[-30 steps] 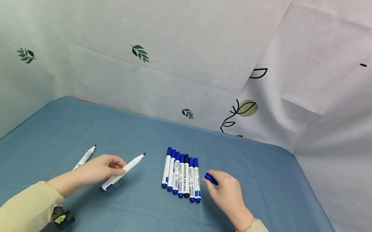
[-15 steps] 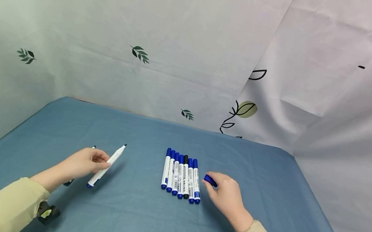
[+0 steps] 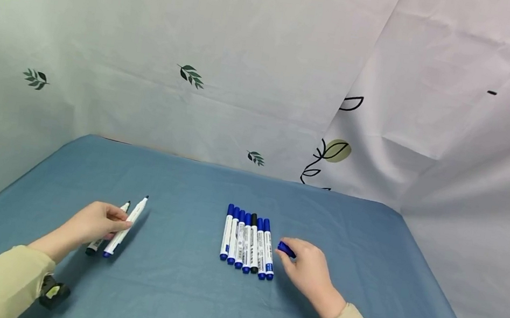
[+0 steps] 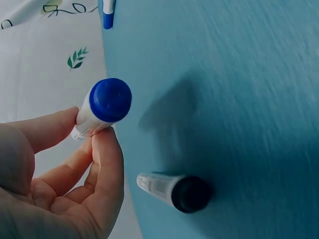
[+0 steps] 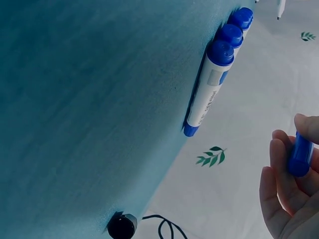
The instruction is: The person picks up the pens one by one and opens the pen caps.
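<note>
My left hand [image 3: 94, 224] pinches an uncapped white marker [image 3: 136, 211] between thumb and fingers. Its dark tip points up and away, and its blue end [image 4: 111, 99] faces the left wrist camera. On the cloth just beside and below that hand lies a second uncapped marker [image 3: 93, 248], black-ended and partly hidden by the fingers. Over on the right, my right hand [image 3: 309, 272] holds a blue marker cap [image 3: 287, 249] between thumb and fingers. The cap [image 5: 301, 155] also shows in the right wrist view, apart from any marker.
Several capped markers [image 3: 248, 245] lie side by side mid-table, mostly blue with one black, just left of my right hand. A black round-ended thing [image 5: 121, 226] sits on the cloth in the right wrist view. Blue cloth [image 3: 176, 300] covers the table; white curtains [image 3: 232, 42] hang behind.
My left hand has moved left with the white marker, from nearer the row to beside the black-ended marker. The right hand with the blue cap has stayed nearly still.
</note>
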### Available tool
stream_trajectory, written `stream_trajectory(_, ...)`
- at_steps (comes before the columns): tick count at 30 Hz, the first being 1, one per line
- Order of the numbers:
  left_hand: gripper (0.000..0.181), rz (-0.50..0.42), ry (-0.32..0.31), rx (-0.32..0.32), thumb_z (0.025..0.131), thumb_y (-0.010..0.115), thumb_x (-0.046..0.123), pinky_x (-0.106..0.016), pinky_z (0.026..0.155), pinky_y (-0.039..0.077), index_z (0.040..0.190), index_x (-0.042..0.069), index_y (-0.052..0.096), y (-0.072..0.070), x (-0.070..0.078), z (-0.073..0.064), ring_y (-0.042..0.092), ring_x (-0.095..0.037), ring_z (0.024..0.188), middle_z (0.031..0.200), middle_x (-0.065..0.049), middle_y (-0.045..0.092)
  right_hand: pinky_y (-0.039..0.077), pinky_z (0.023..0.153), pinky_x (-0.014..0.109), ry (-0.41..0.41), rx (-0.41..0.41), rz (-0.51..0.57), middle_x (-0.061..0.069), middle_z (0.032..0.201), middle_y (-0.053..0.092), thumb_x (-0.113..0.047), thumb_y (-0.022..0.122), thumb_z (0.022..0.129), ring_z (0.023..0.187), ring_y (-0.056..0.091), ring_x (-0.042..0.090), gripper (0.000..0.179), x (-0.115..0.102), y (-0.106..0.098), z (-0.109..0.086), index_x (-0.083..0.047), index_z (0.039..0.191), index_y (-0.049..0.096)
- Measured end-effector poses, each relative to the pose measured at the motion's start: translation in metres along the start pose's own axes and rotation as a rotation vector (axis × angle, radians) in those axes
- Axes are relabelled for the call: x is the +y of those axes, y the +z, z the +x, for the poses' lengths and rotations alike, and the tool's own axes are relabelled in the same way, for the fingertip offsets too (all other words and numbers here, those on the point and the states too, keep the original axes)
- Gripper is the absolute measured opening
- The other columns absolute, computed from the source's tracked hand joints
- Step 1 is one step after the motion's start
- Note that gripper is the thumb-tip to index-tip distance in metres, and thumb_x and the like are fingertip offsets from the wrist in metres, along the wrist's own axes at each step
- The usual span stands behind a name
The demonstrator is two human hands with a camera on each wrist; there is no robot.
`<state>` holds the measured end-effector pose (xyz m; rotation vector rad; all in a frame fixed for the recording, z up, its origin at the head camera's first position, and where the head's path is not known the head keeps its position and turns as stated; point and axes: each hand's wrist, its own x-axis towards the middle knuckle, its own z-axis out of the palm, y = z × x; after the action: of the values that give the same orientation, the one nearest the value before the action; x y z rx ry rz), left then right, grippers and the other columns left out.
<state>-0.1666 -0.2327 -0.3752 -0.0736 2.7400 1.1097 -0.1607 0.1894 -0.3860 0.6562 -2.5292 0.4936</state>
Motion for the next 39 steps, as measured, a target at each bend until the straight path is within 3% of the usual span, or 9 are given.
stream_trajectory(18, 0.03, 0.048, -0.064, 0.046, 0.087, 0.066, 0.017, -0.03, 0.058, 0.051, 0.098, -0.01, 0.061, -0.0052, -0.0098, 0.0051, 0.057, -0.015, 0.067, 0.084, -0.015, 0.062, 0.054, 0.063, 0.032, 0.006, -0.033, 0.003, 0.008, 0.088, 0.072, -0.011, 0.078, 0.076, 0.075, 0.067, 0.017, 0.022, -0.0017, 0.002, -0.002, -0.003, 0.095, 0.072)
stream_trajectory(32, 0.02, 0.116, -0.056, 0.082, 0.085, 0.068, 0.016, -0.03, 0.053, 0.045, 0.084, -0.003, 0.063, 0.0001, -0.0093, 0.0071, 0.055, -0.015, 0.06, 0.072, -0.007, 0.061, 0.054, 0.062, 0.03, -0.004, -0.036, 0.004, 0.008, 0.087, 0.072, -0.011, 0.078, 0.077, 0.073, 0.067, 0.016, 0.021, -0.0014, 0.0028, -0.0018, -0.003, 0.095, 0.073)
stream_trajectory(39, 0.018, 0.19, -0.022, 0.138, 0.084, 0.069, 0.014, -0.029, 0.05, 0.039, 0.073, 0.002, 0.06, 0.0039, -0.0107, 0.0071, 0.049, -0.016, 0.056, 0.066, -0.003, 0.056, 0.054, 0.062, 0.03, 0.011, -0.05, 0.004, 0.008, 0.087, 0.072, -0.011, 0.078, 0.076, 0.073, 0.067, 0.016, 0.021, -0.0031, 0.002, -0.0013, -0.003, 0.095, 0.073)
